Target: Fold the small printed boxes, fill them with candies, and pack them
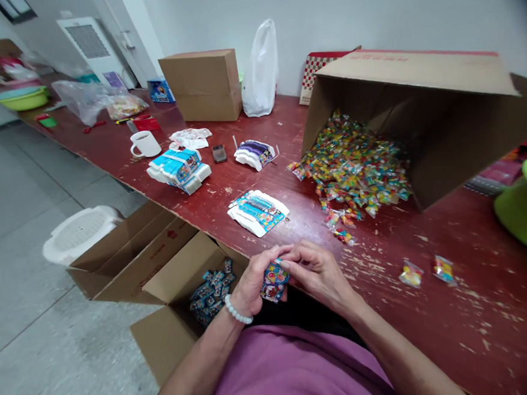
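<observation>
Between my hands, at the table's front edge, is a small printed candy box [275, 281] with colourful pictures on blue. My left hand [255, 283], with a pale bead bracelet on the wrist, is wrapped round its left side. The fingers of my right hand [316, 272] pinch at its top end; whether the flap is folded in is hidden by the fingers. Just beyond lies a fanned stack of flat blue cartons [259, 211]. Two wrapped candies, one left [411, 273] and one right [443, 269], lie to the right of my right hand.
A tipped cardboard box [417, 72] spills a heap of wrapped candies [355, 161] onto the red table [389, 315]. Below the edge, an open carton [178, 269] holds several filled small boxes [212, 291]. A mug [145, 144], carton bundles [180, 167] and a green basin [526, 215] stand around.
</observation>
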Tool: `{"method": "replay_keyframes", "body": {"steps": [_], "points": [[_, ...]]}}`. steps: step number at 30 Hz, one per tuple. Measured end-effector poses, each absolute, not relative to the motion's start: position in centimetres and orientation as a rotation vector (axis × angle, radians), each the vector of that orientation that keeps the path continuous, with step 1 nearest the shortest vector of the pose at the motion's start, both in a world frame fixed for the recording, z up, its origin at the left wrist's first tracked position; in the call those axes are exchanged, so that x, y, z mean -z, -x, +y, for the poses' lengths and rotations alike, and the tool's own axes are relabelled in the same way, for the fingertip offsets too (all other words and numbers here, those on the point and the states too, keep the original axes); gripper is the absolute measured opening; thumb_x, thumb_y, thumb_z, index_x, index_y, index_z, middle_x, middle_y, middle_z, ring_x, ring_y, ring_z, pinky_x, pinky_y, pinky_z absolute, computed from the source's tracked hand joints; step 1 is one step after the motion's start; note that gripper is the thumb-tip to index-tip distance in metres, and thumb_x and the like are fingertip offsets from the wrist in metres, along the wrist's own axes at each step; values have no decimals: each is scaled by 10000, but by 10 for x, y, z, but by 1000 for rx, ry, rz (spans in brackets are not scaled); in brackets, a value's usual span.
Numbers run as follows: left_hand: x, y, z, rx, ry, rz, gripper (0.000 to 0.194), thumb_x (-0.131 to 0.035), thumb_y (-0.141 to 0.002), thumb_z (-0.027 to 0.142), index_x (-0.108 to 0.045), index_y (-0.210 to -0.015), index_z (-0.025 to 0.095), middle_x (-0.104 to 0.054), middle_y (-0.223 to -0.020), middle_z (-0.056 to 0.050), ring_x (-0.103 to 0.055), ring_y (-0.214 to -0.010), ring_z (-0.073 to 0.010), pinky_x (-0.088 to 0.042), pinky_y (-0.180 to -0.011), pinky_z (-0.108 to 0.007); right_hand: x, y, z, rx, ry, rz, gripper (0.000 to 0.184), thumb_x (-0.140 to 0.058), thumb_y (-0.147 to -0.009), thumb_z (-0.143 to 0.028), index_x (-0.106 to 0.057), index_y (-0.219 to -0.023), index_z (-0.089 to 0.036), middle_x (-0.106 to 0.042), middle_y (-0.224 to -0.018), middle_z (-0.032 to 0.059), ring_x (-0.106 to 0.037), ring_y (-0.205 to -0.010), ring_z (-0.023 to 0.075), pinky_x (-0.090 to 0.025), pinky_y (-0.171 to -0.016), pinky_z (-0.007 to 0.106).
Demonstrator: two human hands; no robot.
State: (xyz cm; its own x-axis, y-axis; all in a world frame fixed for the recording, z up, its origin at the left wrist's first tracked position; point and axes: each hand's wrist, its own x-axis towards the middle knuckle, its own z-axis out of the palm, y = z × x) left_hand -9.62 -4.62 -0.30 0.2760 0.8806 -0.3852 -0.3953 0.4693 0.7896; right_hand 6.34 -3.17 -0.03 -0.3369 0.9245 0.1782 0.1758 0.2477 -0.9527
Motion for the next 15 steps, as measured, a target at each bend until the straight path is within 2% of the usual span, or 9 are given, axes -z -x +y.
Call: {"method": "replay_keyframes", "body": {"steps": [3, 6, 9, 12, 13, 15], "points": [[3, 96, -46, -944, -554, 951, 476, -606, -838, 410, -676, -1220, 134, -730, -954, -101, -617, -549, -136, -467, -415, -210, 3, -61, -33, -1094, 1006, -1729, 140, -636, -908, -292, -725, -825, -223, -666, -898, 43, -621, -771, 163, -503, -687, 282], [6, 97, -44, -984, -487, 952, 451, -589, -825, 343, -675, -1218, 140, -728, -1045, -103, -626, -548, -125, -487, -461, -222, 8, -53, -35, -1004, 938, -1788, 84, -665, -887, -280, -693, -949, -231, -649, -963, 51, -620, -885, 193, -507, -787, 329], [15, 100, -40, -1072, -415, 925, 403, -573, -807, 284, -703, -1152, 121, -726, -1061, -102, -667, -651, -144, -524, -577, -232, 17, -41, -43, -822, 973, -1917, 409, -813, -733, -288, -619, -1086, -219, -616, -1142, 104, -567, -1055, 271, -481, -899, 423], [23, 108, -38, -1099, -369, 956, 393, -577, -800, 306, -698, -1133, 133, -727, -1033, -98, -688, -740, -179, -524, -586, -236, 25, -32, -43, -793, 975, -2058, 716, -890, -616, -352, -543, -1224, -202, -566, -1243, 139, -529, -1108, 308, -468, -926, 462], [25, 113, -38, -1106, -383, 999, 400, -587, -798, 325, -692, -1136, 139, -730, -990, -93, -685, -717, -179, -519, -565, -237, 28, -32, -39, -843, 943, -2084, 742, -888, -618, -380, -532, -1247, -209, -567, -1238, 129, -537, -1098, 297, -475, -918, 448], [28, 126, -41, -1149, -459, 1136, 427, -602, -797, 381, -677, -1142, 142, -720, -847, -67, -654, -602, -162, -494, -507, -237, 34, -35, -21, -929, 935, -2067, 646, -831, -699, -411, -539, -1247, -236, -586, -1193, 93, -565, -1061, 262, -489, -894, 408]]}}
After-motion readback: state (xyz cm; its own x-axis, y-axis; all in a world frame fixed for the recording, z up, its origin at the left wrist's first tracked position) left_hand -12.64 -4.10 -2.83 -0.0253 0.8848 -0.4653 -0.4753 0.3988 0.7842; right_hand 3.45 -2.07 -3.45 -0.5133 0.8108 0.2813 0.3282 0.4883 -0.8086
